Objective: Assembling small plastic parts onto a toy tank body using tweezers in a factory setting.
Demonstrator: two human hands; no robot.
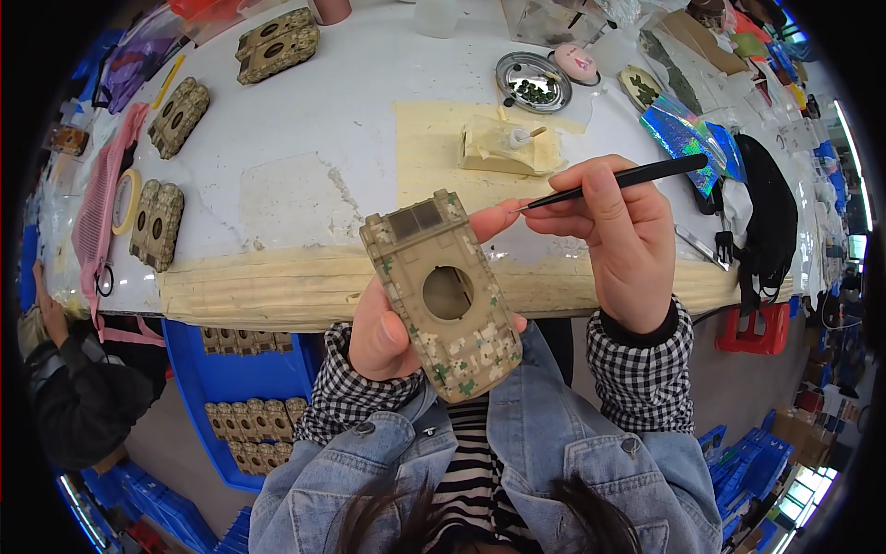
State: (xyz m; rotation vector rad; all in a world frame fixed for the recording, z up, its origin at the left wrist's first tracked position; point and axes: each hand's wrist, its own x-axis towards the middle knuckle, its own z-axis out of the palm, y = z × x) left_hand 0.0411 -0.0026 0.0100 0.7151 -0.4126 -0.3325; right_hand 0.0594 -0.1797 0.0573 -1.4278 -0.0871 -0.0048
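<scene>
My left hand [376, 334] is wrapped from beneath around a tan model tank hull [413, 268], tilted over the table's front edge. Patches of green, cream and brown camouflage squares cover its lower end and sides, and a round opening sits in its middle. One left fingertip pokes out past the hull's far right side. In my right hand [628, 235] is a pair of black tweezers [637, 177], pinched between thumb and fingers. Their point meets that left fingertip; whether anything tiny is between the tips is too small to tell.
Several camouflaged hulls [178, 117] lie at the left and back. A tape-covered block [494, 159] holds a small container with a stick. Behind it sits a metal dish [505, 69] of dark green bits. A blue tray [198, 369] of hulls stands lower left, near another person [92, 397].
</scene>
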